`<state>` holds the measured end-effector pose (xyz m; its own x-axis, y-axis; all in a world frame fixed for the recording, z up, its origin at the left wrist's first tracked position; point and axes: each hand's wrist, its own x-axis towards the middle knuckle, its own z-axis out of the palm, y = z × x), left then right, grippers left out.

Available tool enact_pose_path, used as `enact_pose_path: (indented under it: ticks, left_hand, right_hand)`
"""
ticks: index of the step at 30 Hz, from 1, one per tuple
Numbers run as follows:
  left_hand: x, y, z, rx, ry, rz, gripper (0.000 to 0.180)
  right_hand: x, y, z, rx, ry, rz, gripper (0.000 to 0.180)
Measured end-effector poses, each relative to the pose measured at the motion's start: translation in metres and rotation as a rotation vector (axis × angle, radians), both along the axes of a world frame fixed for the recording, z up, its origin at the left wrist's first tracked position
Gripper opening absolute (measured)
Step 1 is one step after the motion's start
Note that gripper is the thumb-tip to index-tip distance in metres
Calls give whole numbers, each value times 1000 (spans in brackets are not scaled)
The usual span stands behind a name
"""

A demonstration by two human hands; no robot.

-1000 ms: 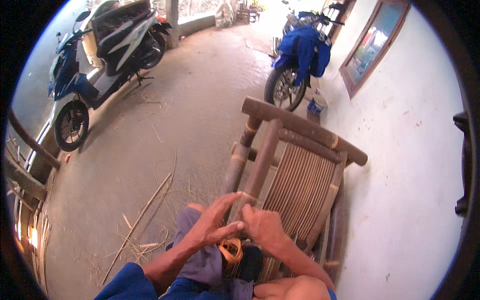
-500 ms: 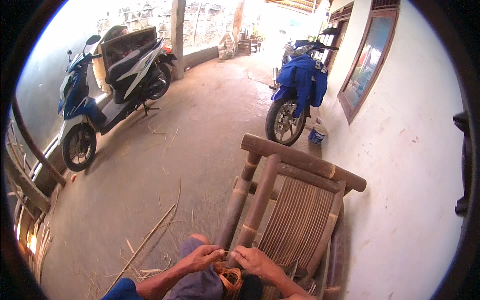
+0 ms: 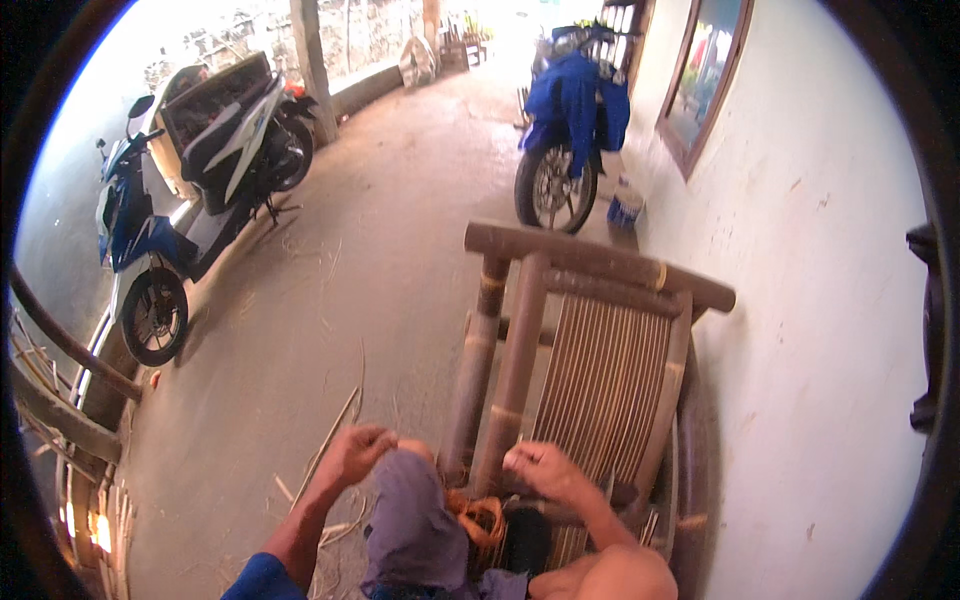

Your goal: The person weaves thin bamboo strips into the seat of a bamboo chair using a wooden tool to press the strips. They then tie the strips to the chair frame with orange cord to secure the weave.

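Read from the middle of the view, the brown bamboo chair [image 3: 600,370] stands at 4 o'clock, its post [image 3: 505,415] slanting down toward 6 and its slats [image 3: 620,400] running beside that. The left hand [image 3: 362,452] is at 7 o'clock, fingers drawn narrow, the tips just beside the bare knee [image 3: 415,450]; whether a thin strand is pinched there, I cannot tell. The right hand [image 3: 545,468] is at 5 o'clock, in front of the chair and near its post, thumb and forefinger close together — again, I cannot tell if anything thin is between them. The two hands are well apart. At 6 o'clock, below and between them, an orange bundle [image 3: 487,515] lies by the grey trouser leg [image 3: 415,525]. Pale strips [image 3: 335,430] are strewn on the floor [image 3: 260,400] at 7 to 8 o'clock. A scooter [image 3: 205,185] is parked at 10; at 1, a motorbike [image 3: 553,190] wears a blue cloth [image 3: 570,100], with a bucket [image 3: 625,207] at 2, near the white wall [image 3: 810,300].
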<state>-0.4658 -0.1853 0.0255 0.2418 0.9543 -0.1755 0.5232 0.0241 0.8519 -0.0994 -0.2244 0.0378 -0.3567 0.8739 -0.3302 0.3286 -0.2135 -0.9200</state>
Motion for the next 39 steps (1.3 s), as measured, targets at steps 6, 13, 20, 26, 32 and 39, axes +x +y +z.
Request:
enact_pose_path:
  ticks: [6,13,20,26,32,39]
  left_hand:
    - [-19,15,20,222,191,145,25]
    - [-21,29,49,365,327,105,18]
    - [42,22,38,639,404,55,46]
    - [137,-12,21,57,-83,-300,31]
    - [153,-17,7,-226,-334,-255,28]
    - [145,-21,-14,-363,-327,-94,28]
  right_hand:
    - [13,4,6,10,54,-151,32]
    - [9,5,2,84,132,-168,32]
    - [-6,4,-7,139,145,-110,33]
    - [-11,2,-8,93,114,-50,33]
    - [3,-7,-13,34,118,-70,36]
    - [24,-14,-16,37,51,-154,32]
